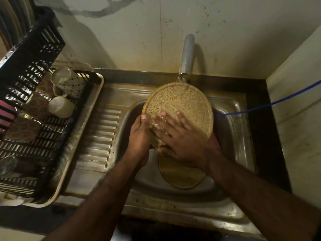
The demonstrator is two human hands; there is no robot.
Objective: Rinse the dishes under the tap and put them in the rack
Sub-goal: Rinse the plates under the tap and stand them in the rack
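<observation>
Plate [180, 105]: centre of frame, tilted under the tap [186, 56] over the sink [231, 129] — stiff, wet, likely slippery; best held by its rim.
Left hand [139, 138]: fingers curled round the plate's left edge.
Right hand [180, 136]: flat, fingers spread, rubbing the face.
Rack [40, 49]: upper left — mugs [60, 106] inside.

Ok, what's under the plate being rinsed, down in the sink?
A second speckled plate lies in the sink basin below the held plate. The right hand and the held plate cover its upper edge and anything further back.
</observation>
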